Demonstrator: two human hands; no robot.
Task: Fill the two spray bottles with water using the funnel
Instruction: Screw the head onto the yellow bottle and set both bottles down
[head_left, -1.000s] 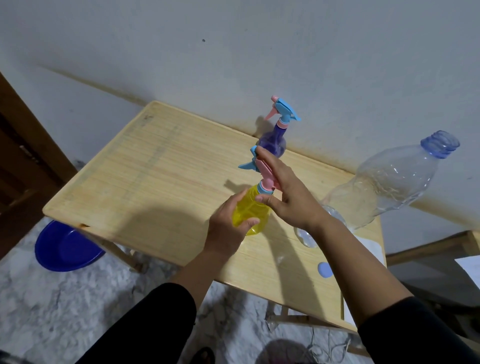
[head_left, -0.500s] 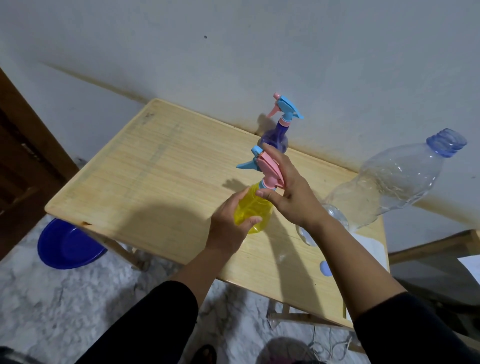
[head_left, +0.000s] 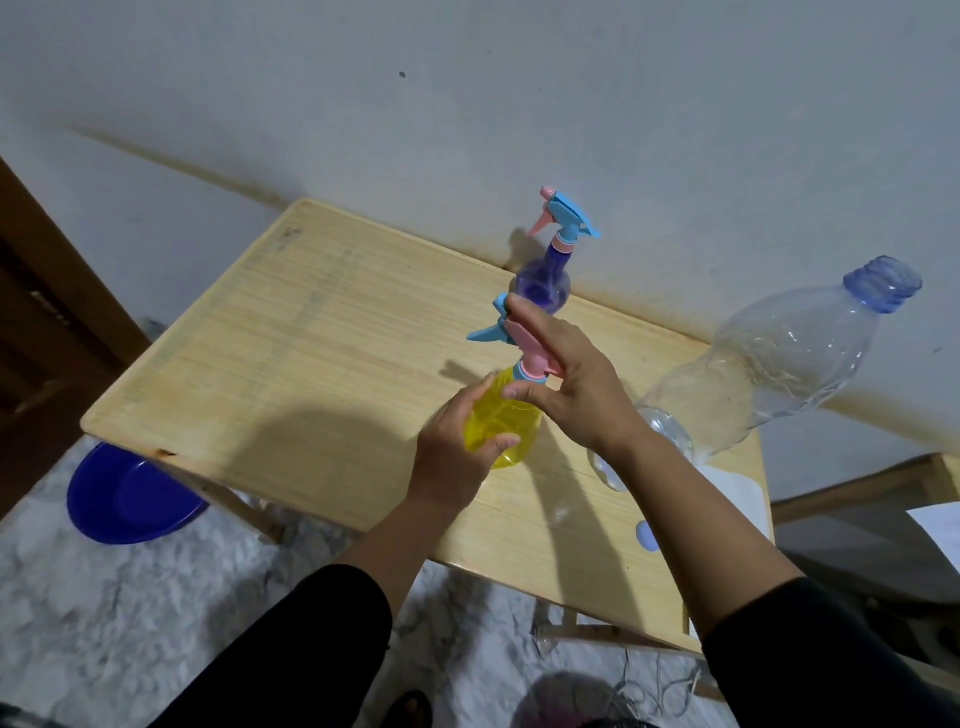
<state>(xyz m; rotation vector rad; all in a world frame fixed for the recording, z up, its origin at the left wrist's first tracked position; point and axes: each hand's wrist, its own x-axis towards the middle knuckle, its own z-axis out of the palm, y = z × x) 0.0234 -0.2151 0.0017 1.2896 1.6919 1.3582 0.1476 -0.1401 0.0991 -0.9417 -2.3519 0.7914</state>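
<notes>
Spray bottles: two, both upright on the bench, each a round translucent plastic bulb with a narrow neck and a trigger top
Yellow bottle (head_left: 501, 428): glossy yellow bulb, held between both hands near the middle of the bench; its pink and blue spray head (head_left: 511, 340) leans to the left
Purple bottle (head_left: 543, 280): stands just beyond the right fingertips, close to the wall, untouched; blue head with a pink trigger
Left hand (head_left: 457, 457): fingers curled round the yellow bulb, thumb on its near side
Right hand (head_left: 576, 384): fingers pinching the pink spray head, forefinger stretched along its top, thumb at the collar
Large bottle (head_left: 779, 374): one, clear crinkled plastic with a bluish threaded neck, no cap on it, to the right of the right hand
Blue cap (head_left: 645, 535): one small round disc lying on the bench beside the right forearm
Bench (head_left: 291, 353): one, pale wood with fine straight grain and rounded corners
Basin (head_left: 130, 499): one, dark blue smooth plastic, on the mottled floor below the left fingers' side
Sleeves: two, black cloth
</notes>
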